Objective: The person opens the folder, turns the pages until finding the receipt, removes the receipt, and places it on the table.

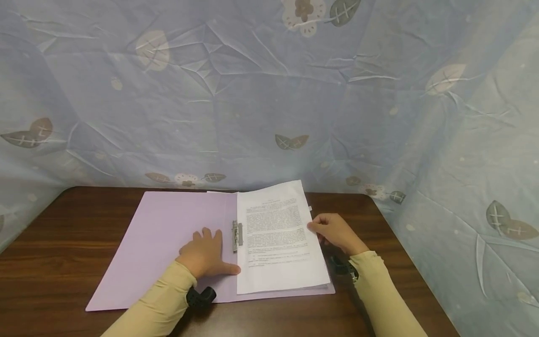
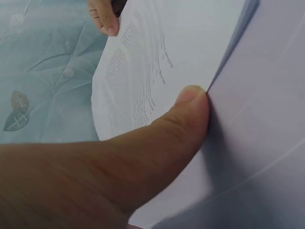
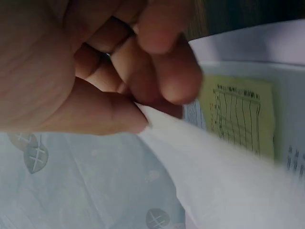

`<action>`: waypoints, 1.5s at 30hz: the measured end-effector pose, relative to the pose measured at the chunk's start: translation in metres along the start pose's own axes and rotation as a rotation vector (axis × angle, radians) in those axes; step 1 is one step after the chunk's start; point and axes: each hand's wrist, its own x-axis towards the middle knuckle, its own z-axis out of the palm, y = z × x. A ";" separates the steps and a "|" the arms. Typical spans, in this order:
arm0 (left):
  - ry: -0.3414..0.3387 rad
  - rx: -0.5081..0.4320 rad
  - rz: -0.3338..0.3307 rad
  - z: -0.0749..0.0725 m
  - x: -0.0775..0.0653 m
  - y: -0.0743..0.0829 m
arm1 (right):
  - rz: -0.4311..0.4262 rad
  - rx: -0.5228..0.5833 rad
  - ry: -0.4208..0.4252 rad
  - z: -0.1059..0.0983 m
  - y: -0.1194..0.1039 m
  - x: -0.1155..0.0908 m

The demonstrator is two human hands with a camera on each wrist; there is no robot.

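Note:
A lilac folder [image 1: 168, 234] lies spread on the table with a stack of printed sheets [image 1: 273, 276] on its right half. My right hand [image 1: 337, 230] pinches the right edge of the top sheet between thumb and fingers, lifting that side. Under the raised sheet, the right wrist view shows a yellow note with a hand-drawn grid [image 3: 240, 119] on a page below. My left hand [image 1: 206, 255] rests on the folder left of the stack, fingers spread. Its thumb [image 2: 190, 102] touches the sheets' left edge near the bottom.
A metal binder clip mechanism [image 1: 237, 236] sits along the folder's spine, just above my left thumb. The dark wooden table [image 1: 42, 262] extends on both sides. A pale blue patterned cloth [image 1: 252, 112] hangs behind the table and along its right side.

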 end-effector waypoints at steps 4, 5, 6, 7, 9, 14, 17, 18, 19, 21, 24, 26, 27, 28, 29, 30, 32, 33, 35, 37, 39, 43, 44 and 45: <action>-0.022 -0.007 0.017 -0.002 0.000 -0.001 | 0.005 -0.005 0.025 0.000 0.001 0.001; -0.024 -0.008 0.023 -0.002 0.001 -0.001 | 0.010 -0.007 0.029 0.000 0.001 0.001; -0.026 -0.010 0.028 -0.002 0.001 -0.002 | 0.018 -0.014 0.033 0.000 0.001 0.001; -0.027 -0.009 0.036 -0.002 0.002 -0.003 | 0.025 -0.020 0.037 0.000 0.002 0.001; -0.026 -0.002 0.057 -0.003 0.004 -0.005 | 0.033 -0.031 0.045 0.000 0.002 0.001; 0.005 -0.008 0.102 -0.009 0.013 -0.020 | 0.016 -0.060 0.066 -0.005 0.005 0.001; 0.020 -0.014 0.090 -0.012 0.017 -0.030 | 0.012 -0.080 0.073 -0.008 0.009 0.002; 0.019 -0.012 0.075 -0.013 0.018 -0.034 | 0.014 -0.082 0.072 -0.009 0.011 0.002; 0.014 -0.009 0.055 -0.014 0.018 -0.037 | 0.015 -0.082 0.070 -0.011 0.012 0.002; -0.001 -0.005 0.014 -0.015 0.019 -0.044 | 0.019 -0.083 0.067 -0.013 0.015 0.003; -0.012 -0.013 -0.033 -0.017 0.019 -0.051 | 0.021 -0.082 0.083 -0.017 0.019 0.003; -0.017 -0.019 -0.038 -0.019 0.020 -0.054 | 0.015 -0.090 0.100 -0.020 0.021 0.004; -0.018 -0.024 -0.040 -0.020 0.021 -0.054 | 0.012 -0.092 0.107 -0.021 0.022 0.004; -0.020 -0.029 -0.046 -0.021 0.021 -0.054 | 0.009 -0.088 0.114 -0.022 0.023 0.004; -0.023 -0.029 -0.059 -0.022 0.021 -0.054 | 0.006 -0.090 0.118 -0.023 0.024 0.005; -0.029 -0.029 -0.077 -0.022 0.021 -0.055 | 0.007 -0.092 0.126 -0.024 0.025 0.005; -0.040 -0.031 -0.118 -0.023 0.022 -0.055 | 0.017 -0.098 0.138 -0.026 0.027 0.006; -0.045 -0.034 -0.139 -0.023 0.022 -0.055 | 0.024 -0.101 0.139 -0.026 0.028 0.006; -0.052 -0.033 -0.164 -0.023 0.022 -0.057 | 0.034 -0.113 0.143 -0.028 0.029 0.006; -0.054 -0.041 -0.163 -0.022 0.023 -0.059 | 0.045 -0.109 0.145 -0.030 0.030 0.007; -0.054 -0.048 -0.152 -0.022 0.023 -0.060 | 0.051 -0.089 0.142 -0.032 0.030 0.007; -0.050 -0.051 -0.134 -0.022 0.023 -0.062 | 0.066 -0.036 0.133 -0.035 0.030 0.007; -0.050 -0.051 -0.132 -0.022 0.024 -0.062 | 0.067 -0.028 0.127 -0.036 0.030 0.008; -0.049 -0.050 -0.129 -0.022 0.024 -0.062 | 0.069 -0.024 0.121 -0.036 0.030 0.008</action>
